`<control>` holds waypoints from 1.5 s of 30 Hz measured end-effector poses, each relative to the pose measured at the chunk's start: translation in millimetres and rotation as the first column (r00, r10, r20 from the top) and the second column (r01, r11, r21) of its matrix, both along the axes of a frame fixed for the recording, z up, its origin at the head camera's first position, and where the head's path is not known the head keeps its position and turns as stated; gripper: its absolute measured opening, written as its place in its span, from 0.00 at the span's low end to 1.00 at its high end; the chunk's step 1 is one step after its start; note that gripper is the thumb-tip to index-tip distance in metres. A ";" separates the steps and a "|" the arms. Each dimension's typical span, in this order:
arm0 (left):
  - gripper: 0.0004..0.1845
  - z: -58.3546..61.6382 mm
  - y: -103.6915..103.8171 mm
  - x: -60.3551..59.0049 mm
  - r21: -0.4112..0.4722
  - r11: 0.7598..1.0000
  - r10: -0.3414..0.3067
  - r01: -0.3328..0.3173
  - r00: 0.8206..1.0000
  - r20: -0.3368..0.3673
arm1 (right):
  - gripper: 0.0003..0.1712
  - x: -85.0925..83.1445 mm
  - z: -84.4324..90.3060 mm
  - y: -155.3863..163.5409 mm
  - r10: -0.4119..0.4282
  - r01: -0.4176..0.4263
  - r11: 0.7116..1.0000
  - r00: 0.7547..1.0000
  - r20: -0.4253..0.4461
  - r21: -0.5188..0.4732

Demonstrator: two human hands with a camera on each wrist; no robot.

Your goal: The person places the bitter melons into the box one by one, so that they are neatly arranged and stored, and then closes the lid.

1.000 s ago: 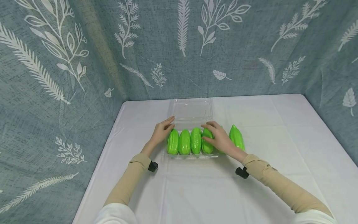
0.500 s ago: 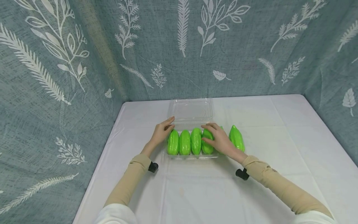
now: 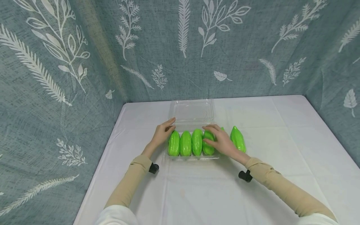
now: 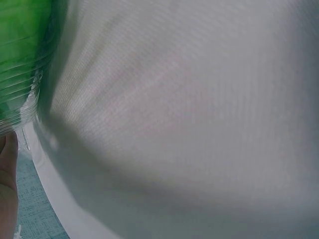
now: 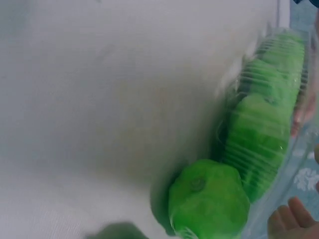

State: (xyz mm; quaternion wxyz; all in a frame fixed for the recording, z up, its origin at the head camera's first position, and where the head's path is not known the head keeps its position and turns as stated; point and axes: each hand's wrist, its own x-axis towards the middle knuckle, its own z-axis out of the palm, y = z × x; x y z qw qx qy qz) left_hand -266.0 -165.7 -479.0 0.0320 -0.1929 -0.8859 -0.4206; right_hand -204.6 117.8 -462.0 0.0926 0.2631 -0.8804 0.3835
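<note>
A clear plastic box [image 3: 194,157] holds a row of green ridged fruits [image 3: 185,143]. My left hand [image 3: 161,132] is at the box's back left corner, fingers stretched along the rim and touching the wall. In the left wrist view only a finger [image 4: 9,164] shows, right under the box's corner. My right hand [image 3: 222,139] lies over the right end of the row, fingers and thumb spread apart above the rightmost boxed fruit [image 3: 208,148]. Mostly hidden under that hand, another green fruit [image 5: 207,196] lies outside the box, against its side.
The box's clear lid [image 3: 192,110] is folded back behind it. One more green fruit [image 3: 237,139] lies on the white tablecloth [image 3: 191,197] to the right. A patterned blue-grey curtain [image 3: 157,47] hangs behind and left of the table.
My right hand and wrist have shifted very slightly toward me and to the right. The left hand, the box and the fruits stay in place.
</note>
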 end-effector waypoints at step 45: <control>0.23 -1.5 -0.1 -1.7 0.005 1.000 0.006 -0.006 1.000 0.015 | 0.33 -21.8 18.0 103.9 -0.306 0.313 0.949 0.886 0.349 0.038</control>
